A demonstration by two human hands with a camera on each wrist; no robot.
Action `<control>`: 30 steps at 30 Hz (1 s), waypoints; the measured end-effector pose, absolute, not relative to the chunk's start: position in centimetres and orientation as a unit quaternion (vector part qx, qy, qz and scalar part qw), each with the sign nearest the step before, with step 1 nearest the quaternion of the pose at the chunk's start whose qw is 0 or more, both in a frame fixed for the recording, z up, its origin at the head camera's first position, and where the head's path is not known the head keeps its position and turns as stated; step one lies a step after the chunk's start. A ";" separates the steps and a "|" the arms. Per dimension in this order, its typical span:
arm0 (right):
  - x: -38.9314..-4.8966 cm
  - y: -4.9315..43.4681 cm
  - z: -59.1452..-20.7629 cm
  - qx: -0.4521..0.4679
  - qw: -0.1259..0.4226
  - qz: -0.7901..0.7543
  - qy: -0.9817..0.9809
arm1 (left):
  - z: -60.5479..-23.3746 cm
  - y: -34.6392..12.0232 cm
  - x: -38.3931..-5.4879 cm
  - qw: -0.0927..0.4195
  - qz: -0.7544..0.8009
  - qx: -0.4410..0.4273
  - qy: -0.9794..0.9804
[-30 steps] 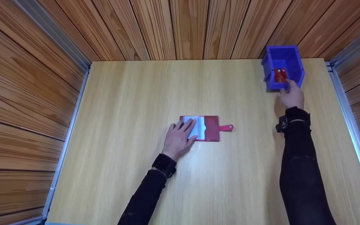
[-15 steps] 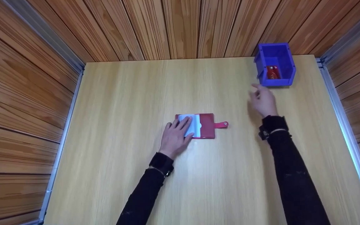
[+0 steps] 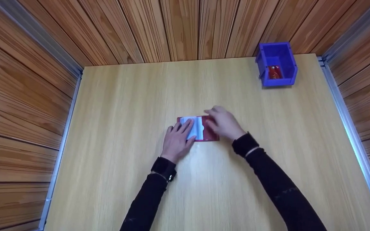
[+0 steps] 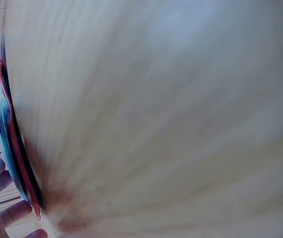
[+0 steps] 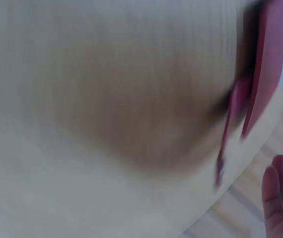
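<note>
A red card holder (image 3: 211, 136) lies spread open on the table in the head view, its pale plastic sleeves (image 3: 198, 128) turned to the left. My left hand (image 3: 176, 141) rests on those sleeves with its fingers straight. Over the right cover hovers my right hand (image 3: 225, 123), slightly blurred, its fingers extended and no object visible in it; whether it touches the cover I cannot tell. It hides the strap in the head view, but the right wrist view shows the strap (image 5: 226, 129) sticking out from the cover, with the fingers (image 5: 280, 191) apart from it.
A blue-purple plastic bin (image 3: 278, 81) stands at the back right of the wooden table (image 3: 133, 96), with red cards (image 3: 275, 72) inside. Wood-plank walls (image 3: 181, 29) close off the back and both sides, with metal rails (image 3: 58, 160) along the table's side edges.
My right hand has left the bin and travelled left and nearer to the card holder. The left hand stays on the sleeves. The whole head view has shifted slightly.
</note>
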State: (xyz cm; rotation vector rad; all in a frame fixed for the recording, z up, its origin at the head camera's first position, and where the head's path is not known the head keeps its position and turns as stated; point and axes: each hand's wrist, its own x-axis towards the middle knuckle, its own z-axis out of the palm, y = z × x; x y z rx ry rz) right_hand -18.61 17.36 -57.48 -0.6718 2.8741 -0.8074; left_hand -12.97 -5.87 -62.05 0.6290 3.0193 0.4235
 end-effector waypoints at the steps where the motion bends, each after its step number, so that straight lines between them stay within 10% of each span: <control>1: -18.2 16.8 -57.7 -0.241 0.043 -0.250 0.937 | -62.1 -5.9 -13.0 0.011 0.136 0.202 0.970; 30: -15.5 13.2 -60.1 -0.329 0.047 -0.114 0.936 | -61.8 -7.6 -13.4 0.019 0.239 0.183 0.953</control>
